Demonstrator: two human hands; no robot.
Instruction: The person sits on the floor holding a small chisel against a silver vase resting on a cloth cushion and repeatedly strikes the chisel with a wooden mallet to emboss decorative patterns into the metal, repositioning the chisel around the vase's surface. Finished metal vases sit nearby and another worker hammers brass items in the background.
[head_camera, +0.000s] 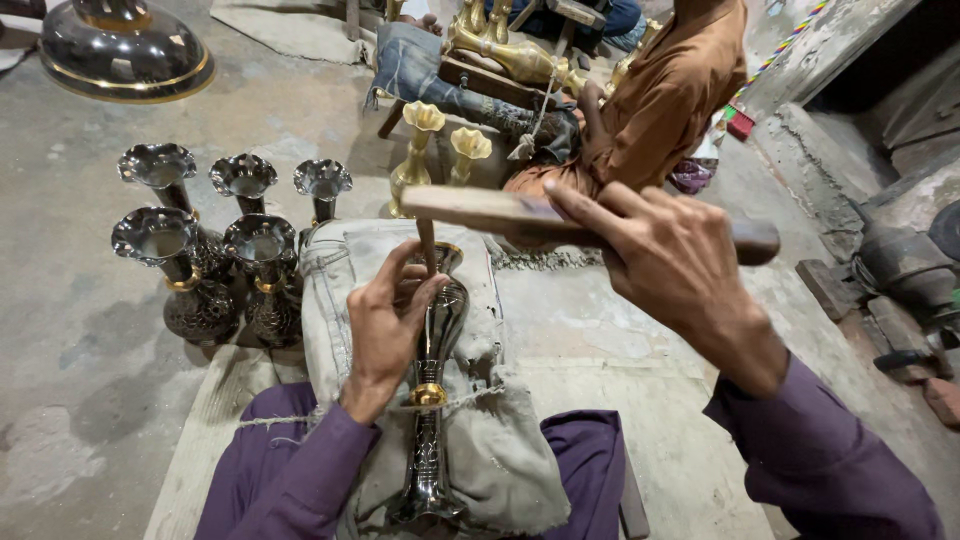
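Two hands at work: the left hand (385, 325) pinches a thin metal chisel (427, 245) upright against the neck of a dark, polished metal vase with a gold band (433, 400), which lies lengthwise on a grey cloth pad (340, 290) over the lap. The right hand (670, 260) is closed around a flat wooden mallet (480, 208), raised above the chisel. A misaimed blow would likely hit the left fingers or skid and scar the vase. Five dark fluted vases (215, 245) stand left on the concrete floor (90, 330); another person in an orange shirt (670, 95) sits beyond.
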